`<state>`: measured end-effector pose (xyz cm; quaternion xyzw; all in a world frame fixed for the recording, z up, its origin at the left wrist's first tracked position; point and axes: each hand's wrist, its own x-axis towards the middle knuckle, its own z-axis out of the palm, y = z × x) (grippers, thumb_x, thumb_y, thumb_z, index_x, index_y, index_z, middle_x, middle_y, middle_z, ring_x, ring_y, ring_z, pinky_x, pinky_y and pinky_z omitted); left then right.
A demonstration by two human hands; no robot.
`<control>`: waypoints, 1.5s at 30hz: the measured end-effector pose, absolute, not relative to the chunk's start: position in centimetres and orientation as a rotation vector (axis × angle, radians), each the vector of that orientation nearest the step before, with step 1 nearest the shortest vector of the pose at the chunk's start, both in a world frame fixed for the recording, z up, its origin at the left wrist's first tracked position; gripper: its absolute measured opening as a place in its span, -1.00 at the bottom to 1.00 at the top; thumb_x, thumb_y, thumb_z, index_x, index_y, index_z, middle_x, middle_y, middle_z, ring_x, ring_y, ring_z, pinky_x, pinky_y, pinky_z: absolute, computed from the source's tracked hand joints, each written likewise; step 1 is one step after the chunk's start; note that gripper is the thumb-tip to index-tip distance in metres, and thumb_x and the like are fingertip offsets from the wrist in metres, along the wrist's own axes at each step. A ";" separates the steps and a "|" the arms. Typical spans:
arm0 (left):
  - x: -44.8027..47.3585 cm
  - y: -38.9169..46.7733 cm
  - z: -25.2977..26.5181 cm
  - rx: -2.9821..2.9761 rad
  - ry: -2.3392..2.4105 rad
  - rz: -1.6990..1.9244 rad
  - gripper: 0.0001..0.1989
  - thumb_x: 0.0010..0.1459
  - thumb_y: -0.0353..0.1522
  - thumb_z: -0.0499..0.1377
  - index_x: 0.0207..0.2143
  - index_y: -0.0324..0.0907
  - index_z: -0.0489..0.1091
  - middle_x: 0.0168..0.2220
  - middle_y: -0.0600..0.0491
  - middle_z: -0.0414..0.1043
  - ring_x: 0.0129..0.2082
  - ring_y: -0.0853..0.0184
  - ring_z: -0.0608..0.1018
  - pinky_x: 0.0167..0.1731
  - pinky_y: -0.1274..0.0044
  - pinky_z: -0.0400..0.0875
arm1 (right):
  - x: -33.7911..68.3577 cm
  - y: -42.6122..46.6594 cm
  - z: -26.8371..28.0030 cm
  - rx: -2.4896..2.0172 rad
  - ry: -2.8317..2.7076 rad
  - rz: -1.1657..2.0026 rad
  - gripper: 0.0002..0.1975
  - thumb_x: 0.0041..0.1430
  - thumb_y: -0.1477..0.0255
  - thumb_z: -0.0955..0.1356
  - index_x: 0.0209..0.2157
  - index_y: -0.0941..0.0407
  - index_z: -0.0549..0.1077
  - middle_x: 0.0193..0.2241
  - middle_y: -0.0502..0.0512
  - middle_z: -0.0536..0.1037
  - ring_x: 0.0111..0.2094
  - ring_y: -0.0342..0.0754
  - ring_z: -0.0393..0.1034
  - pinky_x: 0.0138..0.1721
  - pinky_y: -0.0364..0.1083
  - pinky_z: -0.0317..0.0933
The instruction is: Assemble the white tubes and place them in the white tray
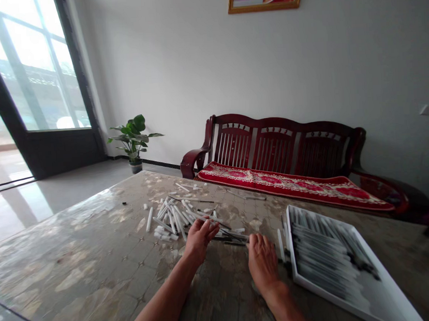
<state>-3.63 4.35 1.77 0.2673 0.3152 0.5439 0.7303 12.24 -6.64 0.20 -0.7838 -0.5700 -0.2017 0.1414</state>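
A loose heap of short white tubes [172,216] lies on the patterned tabletop, mixed with thin dark sticks. My left hand [201,238] is at the heap's right edge, thumb and fingers pinched together; what is between them is too small and blurred to name. My right hand [263,259] is curled closed near the table, its fingertips around the end of a thin, pen-like stick [237,235] that points toward my left hand. Beside my right hand stands a shallow white box [292,243] with rows of slim, pale sticks [321,243] with dark ends.
A few more sticks [280,243] lie between my right hand and the box. A small black piece [124,203] is on the tabletop [97,264] at the left. Behind the table are a red wooden bench [275,144] and a potted plant [135,136].
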 end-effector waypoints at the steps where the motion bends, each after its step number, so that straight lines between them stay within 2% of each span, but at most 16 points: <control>1: -3.6 4.3 1.9 0.567 0.693 1.201 -0.84 0.13 -0.52 0.28 -0.29 -0.21 0.34 -0.44 0.08 0.53 -0.38 0.35 0.67 -0.27 0.52 0.60 | 12.5 -6.6 0.0 -2.230 -1.636 -0.597 -0.82 0.27 0.62 0.26 -0.34 0.11 0.42 -0.34 0.17 0.54 -0.25 0.10 0.42 -0.19 0.02 0.20; 6: -3.7 4.2 2.2 0.524 0.678 1.198 -0.87 0.19 -0.57 0.21 -0.32 -0.22 0.32 -0.46 0.07 0.53 -0.38 0.33 0.68 -0.29 0.54 0.62 | 13.2 -6.4 -1.1 -2.040 -1.628 -0.685 -0.83 0.25 0.62 0.30 -0.35 0.07 0.34 -0.40 0.08 0.51 -0.30 0.04 0.40 -0.23 -0.04 0.20; 14: -3.4 4.0 2.0 0.572 0.663 1.155 -0.87 0.18 -0.57 0.22 -0.32 -0.23 0.33 -0.44 0.04 0.56 -0.37 0.31 0.69 -0.31 0.56 0.62 | 13.1 -6.3 -1.5 -1.977 -1.623 -0.719 -0.82 0.28 0.62 0.26 -0.36 0.06 0.31 -0.43 0.07 0.48 -0.34 0.03 0.39 -0.27 -0.04 0.20; 23: -3.0 3.4 1.8 0.676 0.664 1.131 -0.77 0.02 -0.45 0.39 -0.34 -0.23 0.38 -0.45 0.06 0.55 -0.39 0.29 0.68 -0.37 0.54 0.62 | 13.5 -6.2 -1.7 -1.869 -1.601 -0.663 -0.81 0.34 0.56 0.20 -0.35 0.06 0.32 -0.41 0.08 0.46 -0.33 0.03 0.39 -0.27 -0.04 0.21; 30: -2.8 2.8 2.2 0.701 0.668 1.137 -0.69 -0.08 -0.36 0.46 -0.38 -0.23 0.39 -0.46 0.06 0.56 -0.40 0.30 0.67 -0.36 0.53 0.61 | 12.9 -6.7 -0.6 -1.662 -1.518 -0.550 -0.76 0.41 0.42 0.15 -0.32 0.06 0.37 -0.40 0.08 0.46 -0.34 0.01 0.36 -0.28 -0.05 0.22; 32: -2.5 2.3 2.2 0.725 0.645 1.110 -0.67 -0.10 -0.33 0.47 -0.39 -0.24 0.40 -0.46 0.05 0.57 -0.41 0.31 0.66 -0.36 0.53 0.61 | 12.5 -6.8 -0.2 -1.587 -1.492 -0.446 -0.74 0.41 0.39 0.16 -0.33 0.06 0.40 -0.40 0.08 0.47 -0.34 0.00 0.37 -0.28 -0.06 0.23; 35: -2.2 1.7 2.1 0.704 0.624 1.055 -0.69 -0.10 -0.34 0.47 -0.38 -0.23 0.41 -0.47 0.08 0.56 -0.47 0.40 0.63 -0.41 0.60 0.57 | 11.8 -6.8 0.1 -1.463 -1.396 -0.127 -0.79 0.34 0.31 0.25 -0.34 0.06 0.43 -0.40 0.07 0.51 -0.34 -0.02 0.40 -0.27 -0.08 0.26; 37: -2.1 1.4 2.1 0.664 0.631 1.009 -0.72 -0.06 -0.38 0.45 -0.36 -0.23 0.42 -0.49 0.12 0.53 -0.53 0.46 0.59 -0.50 0.68 0.52 | 11.5 -6.6 0.2 -1.380 -1.275 0.148 -0.81 0.24 0.25 0.34 -0.35 0.07 0.45 -0.42 0.04 0.53 -0.37 -0.04 0.41 -0.30 -0.11 0.29; 39: -2.1 1.3 2.2 0.634 0.636 0.941 -0.75 -0.03 -0.41 0.43 -0.36 -0.22 0.42 -0.50 0.13 0.52 -0.54 0.47 0.58 -0.57 0.71 0.47 | 11.3 -6.4 0.2 -1.277 -1.126 0.392 -0.75 0.10 0.19 0.43 -0.38 0.09 0.45 -0.47 0.01 0.53 -0.42 -0.06 0.41 -0.36 -0.13 0.29; 42: -2.2 1.1 2.3 0.635 0.602 0.823 -0.80 0.01 -0.44 0.41 -0.38 -0.24 0.42 -0.49 0.09 0.53 -0.51 0.45 0.59 -0.54 0.70 0.49 | 11.2 -6.0 0.3 -1.121 -0.960 0.633 -0.63 -0.12 0.15 0.54 -0.42 0.10 0.43 -0.51 -0.03 0.50 -0.46 -0.08 0.38 -0.40 -0.14 0.28; 45: -2.0 0.6 2.3 0.661 0.537 0.719 -0.82 0.01 -0.45 0.40 -0.40 -0.26 0.44 -0.51 0.08 0.51 -0.54 0.46 0.57 -0.51 0.68 0.51 | 11.3 -5.9 0.5 -1.046 -0.911 0.773 -0.58 -0.22 0.17 0.58 -0.42 0.10 0.42 -0.51 -0.05 0.51 -0.48 -0.11 0.37 -0.40 -0.15 0.27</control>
